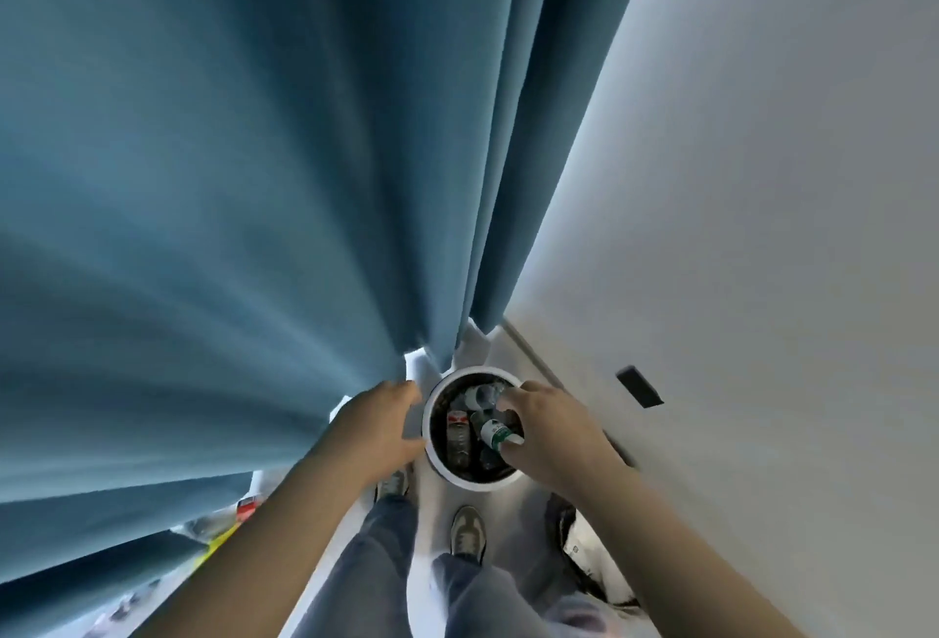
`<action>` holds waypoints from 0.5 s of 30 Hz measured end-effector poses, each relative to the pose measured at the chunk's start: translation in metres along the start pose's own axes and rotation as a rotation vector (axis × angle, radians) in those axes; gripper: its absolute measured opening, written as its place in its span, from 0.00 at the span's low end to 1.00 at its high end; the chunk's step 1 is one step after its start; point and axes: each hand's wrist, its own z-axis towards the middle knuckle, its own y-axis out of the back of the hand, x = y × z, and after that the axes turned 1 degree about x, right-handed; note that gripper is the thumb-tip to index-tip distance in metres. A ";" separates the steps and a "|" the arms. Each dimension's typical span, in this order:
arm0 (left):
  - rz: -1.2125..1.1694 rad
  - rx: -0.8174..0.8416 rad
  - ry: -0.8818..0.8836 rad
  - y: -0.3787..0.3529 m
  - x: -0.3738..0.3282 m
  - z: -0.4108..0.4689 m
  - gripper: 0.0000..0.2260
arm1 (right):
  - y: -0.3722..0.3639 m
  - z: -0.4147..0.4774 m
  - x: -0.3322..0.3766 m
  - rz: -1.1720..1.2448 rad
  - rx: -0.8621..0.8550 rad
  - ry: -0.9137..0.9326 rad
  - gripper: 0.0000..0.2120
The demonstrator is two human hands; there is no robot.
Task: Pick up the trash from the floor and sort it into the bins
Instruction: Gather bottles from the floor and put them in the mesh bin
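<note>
Right hand [549, 434] grips a bottle [495, 432] over the bin [467, 481]. Left hand [376, 429] is open beside it, perhaps touching. Release off-centre and the bottle may bounce out.

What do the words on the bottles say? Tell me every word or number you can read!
No word or number here can be read.
Label on the green-label bottle that the right hand holds over the bin: too blurred to read.
Label on the red-label bottle inside the bin: too blurred to read.
Red item on the floor by the curtain: too small to read.
</note>
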 end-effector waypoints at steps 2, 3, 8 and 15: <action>-0.063 -0.071 0.041 0.001 0.001 -0.024 0.19 | 0.009 -0.003 0.012 -0.058 0.005 0.083 0.17; -0.096 -0.105 0.064 0.001 0.003 -0.036 0.19 | 0.013 -0.004 0.019 -0.085 0.000 0.124 0.17; -0.228 -0.251 0.232 -0.001 0.027 -0.099 0.18 | 0.021 -0.004 0.070 -0.155 0.016 0.325 0.19; -0.362 -0.362 0.499 -0.021 0.074 -0.187 0.18 | 0.005 -0.007 0.162 -0.289 0.120 0.599 0.19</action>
